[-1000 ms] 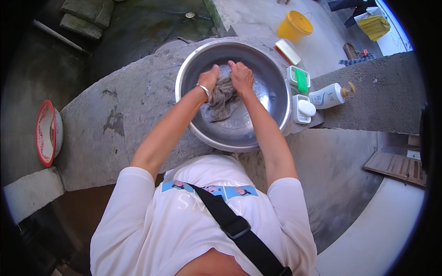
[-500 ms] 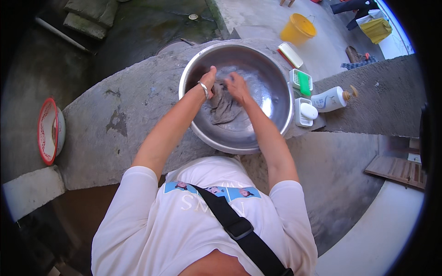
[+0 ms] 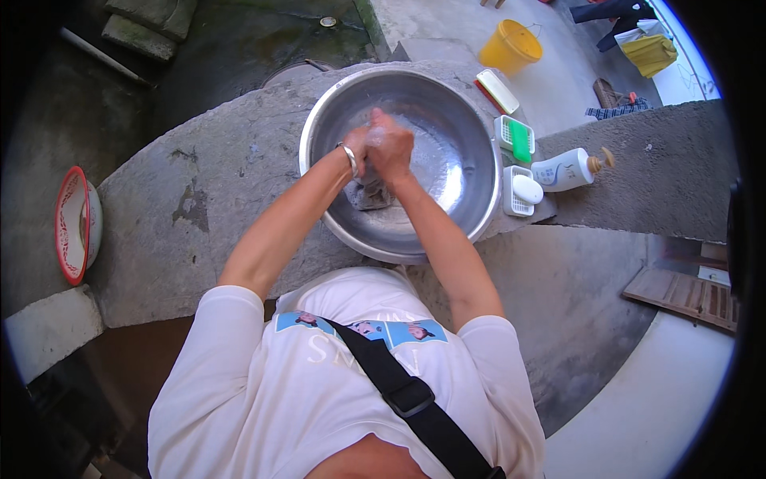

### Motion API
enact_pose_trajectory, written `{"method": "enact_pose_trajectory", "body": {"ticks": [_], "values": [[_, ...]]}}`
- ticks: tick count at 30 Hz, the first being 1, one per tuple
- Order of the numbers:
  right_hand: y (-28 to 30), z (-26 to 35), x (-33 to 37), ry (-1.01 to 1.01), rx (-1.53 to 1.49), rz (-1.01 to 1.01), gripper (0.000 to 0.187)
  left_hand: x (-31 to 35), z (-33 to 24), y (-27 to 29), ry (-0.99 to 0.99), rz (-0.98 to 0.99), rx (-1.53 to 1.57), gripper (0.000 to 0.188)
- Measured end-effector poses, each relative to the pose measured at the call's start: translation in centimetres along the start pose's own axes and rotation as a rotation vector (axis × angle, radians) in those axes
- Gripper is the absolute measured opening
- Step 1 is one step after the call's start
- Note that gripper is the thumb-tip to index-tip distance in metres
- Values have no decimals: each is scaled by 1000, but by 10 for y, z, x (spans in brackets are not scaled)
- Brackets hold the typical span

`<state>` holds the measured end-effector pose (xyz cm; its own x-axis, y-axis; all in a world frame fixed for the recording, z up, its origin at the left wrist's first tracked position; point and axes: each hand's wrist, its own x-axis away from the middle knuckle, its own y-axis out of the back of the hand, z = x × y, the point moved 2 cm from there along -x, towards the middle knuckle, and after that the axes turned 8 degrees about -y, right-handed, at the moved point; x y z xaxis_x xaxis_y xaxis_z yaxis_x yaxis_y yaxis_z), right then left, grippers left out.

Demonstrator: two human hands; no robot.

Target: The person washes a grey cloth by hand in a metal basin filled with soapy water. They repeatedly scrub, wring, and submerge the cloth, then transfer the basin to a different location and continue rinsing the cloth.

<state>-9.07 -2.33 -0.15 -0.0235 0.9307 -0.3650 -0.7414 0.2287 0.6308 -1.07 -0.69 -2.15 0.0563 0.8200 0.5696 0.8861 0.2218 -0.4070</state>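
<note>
Left hand [image 3: 358, 148] and right hand [image 3: 391, 149] are overlapping at the cloth [image 3: 369, 196] in the basin [image 3: 456, 132]. Overlap is obscuring both grips; inspector cannot tell either's state.

Cloth [image 3: 369, 196]: greyish-brown, looking wet; it is hanging crumpled in a small bunch, its folds showing just below the closed hands [image 3: 391, 150], which are gripping and hiding its upper part.
Cloth's place: it is staying within the basin [image 3: 459, 140], left of the basin's centre and toward its near wall.
Basin: round, wide, silver metal with a broad rim; it is sitting upright on the concrete tabletop [image 3: 247, 180].
Basin's inside: bright reflections are gleaming on its right side.
</note>
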Motion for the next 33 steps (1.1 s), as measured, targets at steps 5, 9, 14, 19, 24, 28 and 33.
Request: {"method": "enact_pose_trajectory", "body": {"ticks": [5, 9, 14, 19, 24, 28, 33], "values": [[11, -54, -15, -315, 342, 134, 35, -29, 4, 4, -545, 119, -923, 31], [19, -77, -21, -541, 455, -47, 42, -35, -9, 25, 119, -221, 120, 41], [-20, -91, 6, -256, 125, 654, 43, -37, 3, 19, 146, -269, -69, 50], [9, -63, -9, -403, 280, 208, 34, -41, 5, 27, 152, -242, -81, 49], [0, 7, 14, -382, -243, 243, 27, -39, 7, 23, 154, -49, -114, 47], [18, 55, 23, -141, -204, 143, 25, -51, 14, 32, 133, 550, 99, 43], [13, 28, 12, -89, -124, 52, 25, -26, 10, 9, 89, 398, 277, 36]]}}
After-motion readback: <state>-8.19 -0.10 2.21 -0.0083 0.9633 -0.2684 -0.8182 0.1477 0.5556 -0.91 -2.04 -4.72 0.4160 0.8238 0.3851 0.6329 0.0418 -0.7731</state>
